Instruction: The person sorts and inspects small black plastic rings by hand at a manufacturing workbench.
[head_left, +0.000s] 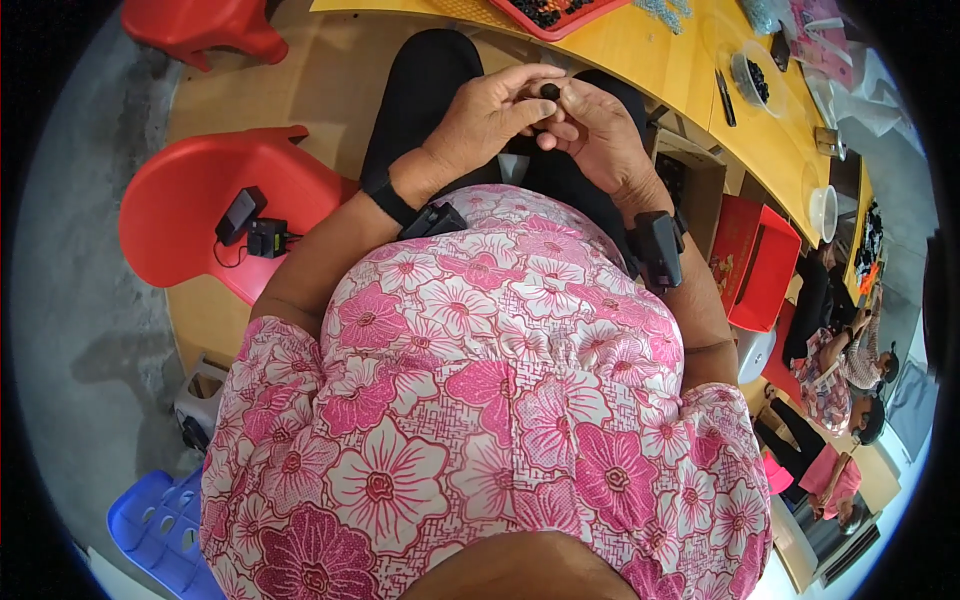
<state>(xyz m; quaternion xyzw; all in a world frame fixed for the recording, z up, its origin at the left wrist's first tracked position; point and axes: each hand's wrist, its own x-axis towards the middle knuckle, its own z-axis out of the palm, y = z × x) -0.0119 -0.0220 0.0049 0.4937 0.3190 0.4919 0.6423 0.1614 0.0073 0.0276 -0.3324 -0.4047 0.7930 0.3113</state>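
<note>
Red plastic makes up the chair [195, 200] at the person's left, and on its seat lie a small black phone-like device [239, 214] and a black box-shaped unit [267, 238] joined by a thin cable. Below it, by the floor, the corner of a blue plastic stool [150, 530] shows.

Over the lap, short of the near edge of the yellow wooden table [680, 70], the 2 hands meet. The left hand [490, 115] curls in from the left, its grip closed with thumb and fingers pressed on a small black rounded piece [549, 91]. The right hand [595, 130] meets it from the other side, fingers folded together against the same piece, so the piece sits pinched between both hands above the black trousers. Each wrist carries a black strap with a dark box-like unit.

On the table's far edge sits a red tray of dark small parts [550, 12]. Further right along the table lie a dark slim tool [725, 98], a clear round bowl of black pieces [755, 78] and a white cup [824, 212] near the right edge. Under that edge stands a red open bin [765, 265]. Other people sit at the far right.
</note>
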